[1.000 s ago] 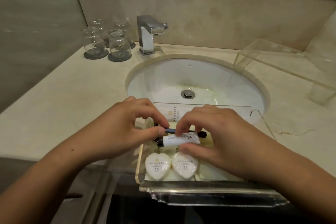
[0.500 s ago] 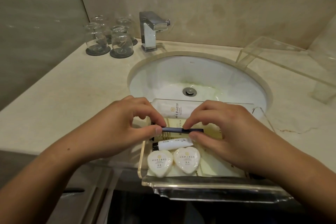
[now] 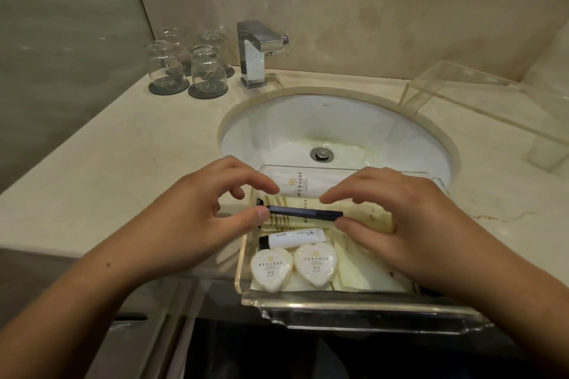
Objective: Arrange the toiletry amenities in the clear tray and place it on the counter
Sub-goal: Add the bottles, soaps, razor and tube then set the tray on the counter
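In the head view, we see the clear tray [image 3: 246,258] at the lower centre of the frame, sitting over the near edge of the counter [image 3: 123,169] and the front rim of the sink [image 3: 335,129]. Our left hand [image 3: 200,218] comes in from the lower left and our right hand [image 3: 409,224] from the lower right; both hover over the tray with fingers loosely curled. The left thumb touches the left end of a dark razor [image 3: 306,214] that lies crosswise in the middle of the tray, and the right thumb sits just beside its right end. We cannot tell whether either hand truly pinches it.

Below the razor in the frame lies a small white tube [image 3: 292,238] with a black cap, also crosswise. Nearer still, two heart-shaped soaps [image 3: 271,268] rest side by side, touching or nearly so. At the far edge of the tray lies a white packet [image 3: 295,184] with a gold emblem, and a cream packet [image 3: 308,206] lies under the razor.

At the upper left of the frame, upturned glasses [image 3: 207,71] stand on dark coasters beside the chrome faucet [image 3: 255,52]. At the right stands a clear acrylic stand [image 3: 480,92].
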A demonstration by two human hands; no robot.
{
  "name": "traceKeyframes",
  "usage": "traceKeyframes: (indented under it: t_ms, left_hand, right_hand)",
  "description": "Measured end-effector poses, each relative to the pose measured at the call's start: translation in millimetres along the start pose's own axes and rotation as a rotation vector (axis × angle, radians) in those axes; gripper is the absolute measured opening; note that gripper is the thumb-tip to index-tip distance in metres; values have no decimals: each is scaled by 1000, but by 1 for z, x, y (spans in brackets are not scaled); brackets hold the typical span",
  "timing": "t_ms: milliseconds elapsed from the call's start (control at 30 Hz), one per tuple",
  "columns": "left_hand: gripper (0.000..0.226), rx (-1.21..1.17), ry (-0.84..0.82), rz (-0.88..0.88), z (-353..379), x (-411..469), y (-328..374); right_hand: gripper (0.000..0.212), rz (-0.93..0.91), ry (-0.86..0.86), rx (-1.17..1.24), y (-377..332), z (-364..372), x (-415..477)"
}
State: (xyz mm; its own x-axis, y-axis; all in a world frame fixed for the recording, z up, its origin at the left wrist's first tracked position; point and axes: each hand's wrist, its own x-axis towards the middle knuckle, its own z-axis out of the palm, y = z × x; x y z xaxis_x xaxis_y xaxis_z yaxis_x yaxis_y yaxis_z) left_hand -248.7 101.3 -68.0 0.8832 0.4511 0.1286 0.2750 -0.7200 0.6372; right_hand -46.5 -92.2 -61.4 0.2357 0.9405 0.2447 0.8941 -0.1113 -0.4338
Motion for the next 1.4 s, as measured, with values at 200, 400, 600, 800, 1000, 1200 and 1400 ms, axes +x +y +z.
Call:
traceKeyframes:
  t_ms: [200,400,600,800,1000,1200,1400]
  left_hand:
    - [58,-111,101,-157,17,-29,12]
    - [89,-220,121,-215,43,-62,34]
    - [106,-123,130,-177,59,-63,40]
    - [106,-70,136,-163,63,-64,41]
    - [96,-89,123,-179,64,-46,50]
    - [82,-47,95,-149,65,11,70]
    - [74,-47,31,-100,85,79,86]
  right_hand:
    - [48,176,88,-58,6,-8,-38]
    - [90,449,83,23,13,-16,-74]
    - [112,515,47,164,11,-11,-81]
    - [124,467,-48,225,17,-20,-87]
    - [129,458,-28,247,27,-24,-94]
    - [126,529,141,329,41,-34,-95]
    - [125,616,255,293,72,-47,-92]
